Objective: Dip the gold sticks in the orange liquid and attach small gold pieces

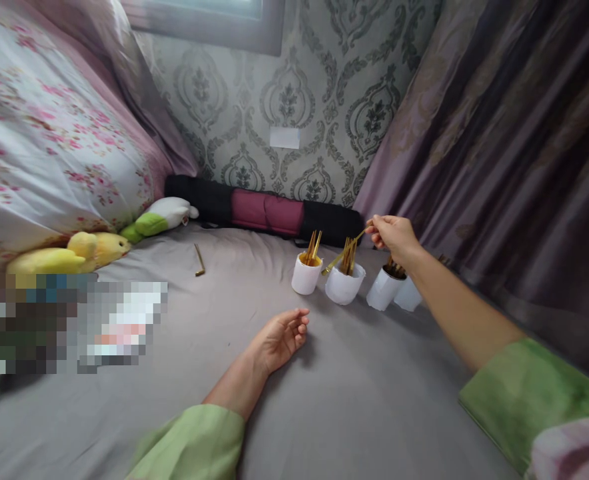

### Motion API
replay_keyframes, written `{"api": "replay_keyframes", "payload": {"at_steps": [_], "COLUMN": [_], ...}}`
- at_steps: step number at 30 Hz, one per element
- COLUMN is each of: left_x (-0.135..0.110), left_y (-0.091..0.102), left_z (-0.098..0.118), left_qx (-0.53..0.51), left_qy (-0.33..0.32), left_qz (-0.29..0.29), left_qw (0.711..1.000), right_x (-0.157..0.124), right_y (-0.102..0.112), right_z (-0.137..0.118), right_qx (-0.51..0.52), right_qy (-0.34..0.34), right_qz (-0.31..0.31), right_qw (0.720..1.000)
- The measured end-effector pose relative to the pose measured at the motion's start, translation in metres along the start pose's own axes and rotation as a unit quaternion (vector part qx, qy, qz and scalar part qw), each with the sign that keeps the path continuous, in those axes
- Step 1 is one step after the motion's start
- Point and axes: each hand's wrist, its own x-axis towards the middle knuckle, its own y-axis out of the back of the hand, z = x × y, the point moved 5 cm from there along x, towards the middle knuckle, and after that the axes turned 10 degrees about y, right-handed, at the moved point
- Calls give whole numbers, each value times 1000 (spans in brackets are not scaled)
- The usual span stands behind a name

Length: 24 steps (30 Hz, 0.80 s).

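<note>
From the head view, your right hand [392, 235] has its fingers pinched on the upper end of a slim golden stick [347, 250], slanting across the second white cup from the left [344, 289]. Your left hand [282, 340] is loosely curled, empty. The stick looks light, stiff and smooth; a fingertip grip near its end should do.

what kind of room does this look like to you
Probably a bedroom, though the furniture under the cloth is hidden. A wrinkled gray sheet covers the surface, a yellow plush toy lies on it beside floral fabric, and a long purple curtain hangs at the right.
</note>
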Motion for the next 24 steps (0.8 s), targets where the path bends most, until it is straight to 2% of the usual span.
{"api": "replay_keyframes", "payload": {"at_steps": [6,12,24], "left_x": [2,4,5], "left_y": [0,3,3], "left_z": [0,0,-1], "left_qx": [-5,-4,-4], "left_qy": [3,0,5], "left_qz": [-5,-10,-8], "left_qw": [1000,1000,1000], "right_x": [10,18,26], "right_y": [-2,-13,-50], "right_z": [-11,-20,-16], "right_qx": [-27,-69,-140], "right_qy": [22,58,142], "right_qz": [25,38,-15], "right_qw": [999,995,980]}}
